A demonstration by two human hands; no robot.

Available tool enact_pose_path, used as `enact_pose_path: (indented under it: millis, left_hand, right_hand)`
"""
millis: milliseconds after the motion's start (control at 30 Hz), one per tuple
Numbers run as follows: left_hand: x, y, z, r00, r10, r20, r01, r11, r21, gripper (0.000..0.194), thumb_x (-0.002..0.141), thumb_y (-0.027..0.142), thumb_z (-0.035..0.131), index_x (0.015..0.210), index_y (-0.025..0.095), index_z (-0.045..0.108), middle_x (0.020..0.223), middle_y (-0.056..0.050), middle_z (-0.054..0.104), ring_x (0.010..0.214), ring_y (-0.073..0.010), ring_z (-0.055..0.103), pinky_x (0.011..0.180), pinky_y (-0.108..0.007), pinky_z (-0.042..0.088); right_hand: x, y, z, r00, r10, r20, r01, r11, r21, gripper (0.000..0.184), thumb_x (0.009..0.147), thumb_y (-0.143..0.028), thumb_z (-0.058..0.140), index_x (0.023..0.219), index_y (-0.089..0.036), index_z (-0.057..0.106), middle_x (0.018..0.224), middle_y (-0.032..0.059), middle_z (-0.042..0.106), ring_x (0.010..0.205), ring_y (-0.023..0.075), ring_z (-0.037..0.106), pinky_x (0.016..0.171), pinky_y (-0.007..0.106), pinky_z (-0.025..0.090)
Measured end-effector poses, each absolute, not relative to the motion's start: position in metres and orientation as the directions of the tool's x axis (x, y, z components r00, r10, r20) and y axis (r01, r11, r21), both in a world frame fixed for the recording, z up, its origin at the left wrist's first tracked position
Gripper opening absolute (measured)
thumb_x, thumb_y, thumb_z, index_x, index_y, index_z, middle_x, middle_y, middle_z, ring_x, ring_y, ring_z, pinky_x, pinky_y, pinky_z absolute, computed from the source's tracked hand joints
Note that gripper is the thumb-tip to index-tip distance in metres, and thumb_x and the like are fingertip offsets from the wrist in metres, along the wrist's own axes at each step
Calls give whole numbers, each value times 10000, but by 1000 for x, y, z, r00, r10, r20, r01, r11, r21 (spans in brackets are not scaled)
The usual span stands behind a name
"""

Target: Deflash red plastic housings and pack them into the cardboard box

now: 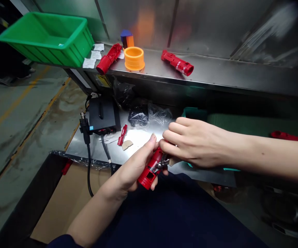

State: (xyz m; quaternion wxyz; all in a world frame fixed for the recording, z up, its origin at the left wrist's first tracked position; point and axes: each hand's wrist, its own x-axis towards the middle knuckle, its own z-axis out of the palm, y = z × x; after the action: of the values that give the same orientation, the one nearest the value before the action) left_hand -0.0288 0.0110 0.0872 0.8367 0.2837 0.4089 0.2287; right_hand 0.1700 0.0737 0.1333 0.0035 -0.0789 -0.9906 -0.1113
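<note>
My left hand (141,162) is wrapped round a red plastic tube-shaped part (148,177), holding it tilted in front of my body. The part has a ringed end and a square opening in its side. My right hand (184,143) is closed at the part's upper end. From under its palm a metal tool with a pivot, like small pliers (161,163), reaches against the part's side. My fingers hide most of that tool and the part's far end. Beyond my left hand, a smaller red part (122,135) lies beside a beige flat piece (127,145) on the bench.
A green bin (79,48), paper slips (89,63), a red part (109,58), an orange ring (134,59) and another red part (177,63) are on the metal shelf (224,75). A black box (103,115) with cables stands left, above a cardboard box (68,203).
</note>
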Motion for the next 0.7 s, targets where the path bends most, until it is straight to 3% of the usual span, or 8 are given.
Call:
enact_pose_path:
  millis: [133,433,700]
  left_hand:
    - [-30,11,83,559,595,-578,-106,742,662,650,952,759,367,1128,204,655,663,-39,662,350,-111,514,311,-189,379]
    - [-29,11,85,563,592,-577,-59,725,686,619,953,743,399,1095,193,646,662,-38,676,322,-96,510,311,-178,372]
    - [-27,12,83,575,573,-584,-33,729,684,632,951,757,390,1065,206,677,630,-27,664,318,-92,489,312,-177,353]
  right_hand:
    - [171,74,130,-986,164,17,164,965,203,368,1096,-412,375,963,-154,601,791,48,536,677,230,405,661,359,264]
    - [172,73,129,-986,169,-19,162,968,194,344,1098,-428,383,1004,-166,585,815,54,560,699,236,438,669,360,271]
    - [169,66,124,-974,211,-85,178,940,290,191,1064,-325,475,1011,-169,571,812,57,572,695,237,479,636,366,262]
